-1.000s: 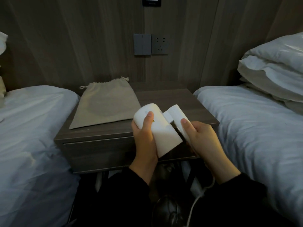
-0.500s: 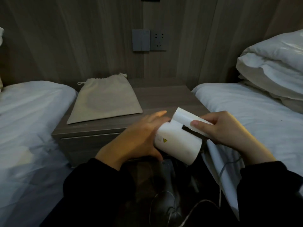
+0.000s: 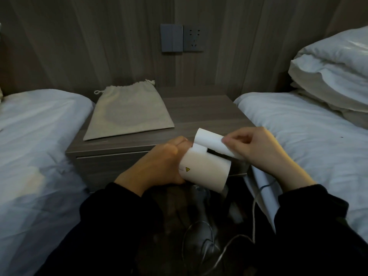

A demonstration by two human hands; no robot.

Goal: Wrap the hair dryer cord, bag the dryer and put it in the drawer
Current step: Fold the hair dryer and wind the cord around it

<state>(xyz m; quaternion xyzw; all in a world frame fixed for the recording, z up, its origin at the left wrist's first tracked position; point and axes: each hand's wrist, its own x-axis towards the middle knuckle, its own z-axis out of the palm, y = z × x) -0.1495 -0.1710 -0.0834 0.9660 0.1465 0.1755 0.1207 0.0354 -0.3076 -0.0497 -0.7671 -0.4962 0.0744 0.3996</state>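
I hold a white folding hair dryer (image 3: 207, 168) in front of the nightstand. My left hand (image 3: 159, 162) grips the left end of its barrel. My right hand (image 3: 256, 148) pinches the folded handle, which lies angled over the barrel. The white cord (image 3: 253, 212) hangs loose from under my right hand and loops down near the floor. A beige drawstring bag (image 3: 127, 114) lies flat and empty on the nightstand top (image 3: 203, 112). The drawer front (image 3: 111, 166) below is closed.
White beds flank the nightstand, the left bed (image 3: 35, 146) and the right bed (image 3: 308, 132), with stacked pillows (image 3: 334, 70) at the far right. A switch and socket panel (image 3: 182, 37) sits on the wood wall. The floor below is dark.
The dryer has turned from upright to lying sideways and moved lower and right. My left hand shifted from the barrel's front to its left end. My right hand moved up onto the folded handle.
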